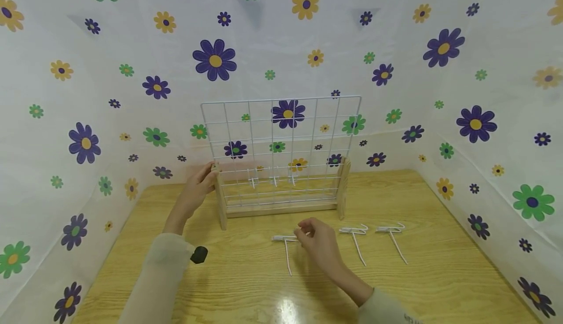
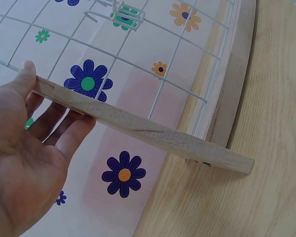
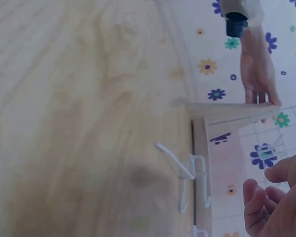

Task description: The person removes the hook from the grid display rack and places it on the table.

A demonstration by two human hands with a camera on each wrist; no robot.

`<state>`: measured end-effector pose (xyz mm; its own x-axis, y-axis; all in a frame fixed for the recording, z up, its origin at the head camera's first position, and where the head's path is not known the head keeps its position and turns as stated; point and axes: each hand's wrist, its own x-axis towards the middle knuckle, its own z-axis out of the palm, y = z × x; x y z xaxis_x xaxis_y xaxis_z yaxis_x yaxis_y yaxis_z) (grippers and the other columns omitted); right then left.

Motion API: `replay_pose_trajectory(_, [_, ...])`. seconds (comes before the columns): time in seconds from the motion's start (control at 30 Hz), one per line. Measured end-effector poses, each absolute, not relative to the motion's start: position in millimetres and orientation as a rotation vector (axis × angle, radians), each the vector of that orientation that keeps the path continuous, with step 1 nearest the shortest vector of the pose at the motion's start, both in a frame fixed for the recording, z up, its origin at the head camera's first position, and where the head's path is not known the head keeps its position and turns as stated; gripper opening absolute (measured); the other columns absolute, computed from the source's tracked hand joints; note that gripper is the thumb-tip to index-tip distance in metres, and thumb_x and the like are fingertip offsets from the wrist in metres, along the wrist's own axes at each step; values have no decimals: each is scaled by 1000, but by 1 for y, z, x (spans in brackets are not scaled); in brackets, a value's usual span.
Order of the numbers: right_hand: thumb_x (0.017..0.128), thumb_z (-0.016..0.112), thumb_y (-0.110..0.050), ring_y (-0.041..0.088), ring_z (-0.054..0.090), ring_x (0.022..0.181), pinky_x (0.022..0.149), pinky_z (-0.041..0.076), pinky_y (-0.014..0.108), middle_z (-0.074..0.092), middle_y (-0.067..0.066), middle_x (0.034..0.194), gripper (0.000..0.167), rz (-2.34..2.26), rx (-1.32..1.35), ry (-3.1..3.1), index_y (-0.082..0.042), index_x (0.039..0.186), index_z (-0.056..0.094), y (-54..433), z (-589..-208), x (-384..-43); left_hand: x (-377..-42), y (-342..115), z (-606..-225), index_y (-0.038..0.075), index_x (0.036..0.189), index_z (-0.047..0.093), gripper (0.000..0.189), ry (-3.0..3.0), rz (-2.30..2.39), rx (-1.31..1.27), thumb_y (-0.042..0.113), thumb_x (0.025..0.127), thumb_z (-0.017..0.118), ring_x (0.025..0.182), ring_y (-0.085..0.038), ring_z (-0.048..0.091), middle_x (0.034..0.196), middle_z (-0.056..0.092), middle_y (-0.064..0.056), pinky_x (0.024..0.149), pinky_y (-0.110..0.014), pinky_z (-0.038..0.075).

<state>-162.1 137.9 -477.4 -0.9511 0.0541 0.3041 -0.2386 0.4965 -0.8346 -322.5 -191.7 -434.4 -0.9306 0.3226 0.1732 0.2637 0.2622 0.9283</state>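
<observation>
A white wire grid [image 1: 260,141] stands upright in a wooden stand. My left hand [image 1: 199,192] grips the top of the stand's left wooden upright [image 2: 138,126], thumb on one side and fingers on the other. On the table before the stand lies a white wire hook [image 1: 287,255]. My right hand [image 1: 320,246] is over that hook, its fingertips overlapping the hook's right end in the head view. In the right wrist view its fingers [image 3: 256,200] are loosely bent, the thumb stands apart, and nothing shows between them; the hook [image 3: 192,175] lies beyond.
Two more white wire hooks, a nearer one [image 1: 358,248] and a farther one [image 1: 397,246], lie right of my right hand. Three hooks hang on the grid's lower part, one of them a left hook [image 1: 252,180]. A flowered cloth [image 1: 264,35] surrounds the wooden table [image 1: 237,275].
</observation>
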Motion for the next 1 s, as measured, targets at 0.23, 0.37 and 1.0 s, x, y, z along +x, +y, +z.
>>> replay_pose_trajectory(0.23, [94,73,-5,21,66,61,40,41,16,72,9,88,17,1451,127,-2365,5,107,70,140,-456,-179,-322,-192,-434,6,165,19,64,2452,1785,564,37,113,39,146,-46,37,165,27,-24,114,-50,42])
replay_pose_trajectory(0.37, [95,74,-5,19,66,63,43,45,16,72,11,90,21,1473,127,-2318,6,111,68,140,-444,-188,-321,-192,-432,6,165,19,63,2462,1776,553,36,114,38,146,-46,36,166,26,-24,115,-51,41])
replay_pose_trajectory(1.0, [90,76,-4,25,71,63,46,50,16,75,16,89,24,1451,72,-2206,10,109,71,126,-433,-226,-322,-193,-434,5,165,18,63,2459,1770,567,36,114,38,144,-47,39,166,25,-24,114,-51,41])
